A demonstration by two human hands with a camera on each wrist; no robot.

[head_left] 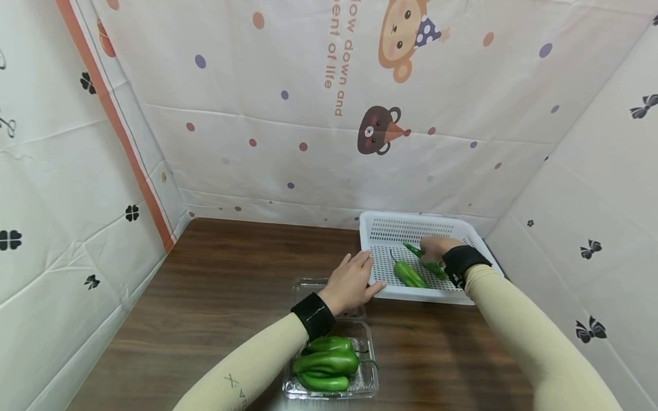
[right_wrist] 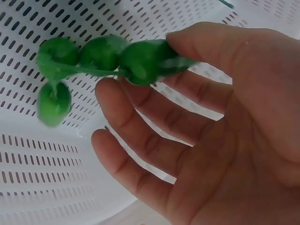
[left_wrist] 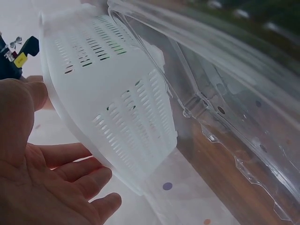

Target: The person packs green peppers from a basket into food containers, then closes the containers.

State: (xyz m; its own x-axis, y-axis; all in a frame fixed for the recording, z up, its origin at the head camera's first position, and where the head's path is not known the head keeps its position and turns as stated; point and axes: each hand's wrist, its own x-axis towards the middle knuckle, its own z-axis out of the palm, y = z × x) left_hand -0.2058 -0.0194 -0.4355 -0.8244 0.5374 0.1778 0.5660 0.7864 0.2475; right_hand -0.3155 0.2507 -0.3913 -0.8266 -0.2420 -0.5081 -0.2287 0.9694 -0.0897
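A white perforated plastic basket (head_left: 396, 292) stands at the back right of the table. My right hand (head_left: 437, 248) reaches down into it, and in the right wrist view its thumb and fingers pinch a green pepper (right_wrist: 143, 61). Other green peppers (right_wrist: 54, 105) lie on the basket floor beside the held one. My left hand (head_left: 349, 283) is at the basket's left front corner, fingers extended along the rim. Nearer to me, below the left wrist, a clear plastic box (head_left: 371, 382) holds several long green peppers (head_left: 329, 362).
The clear box's lid (head_left: 303, 287) extends behind it, partly covered by the left hand and wristband. Printed white sheeting (head_left: 308, 165) hangs behind and on both sides of the brown wooden table (head_left: 205, 297). The basket stands close to the back and right sheeting.
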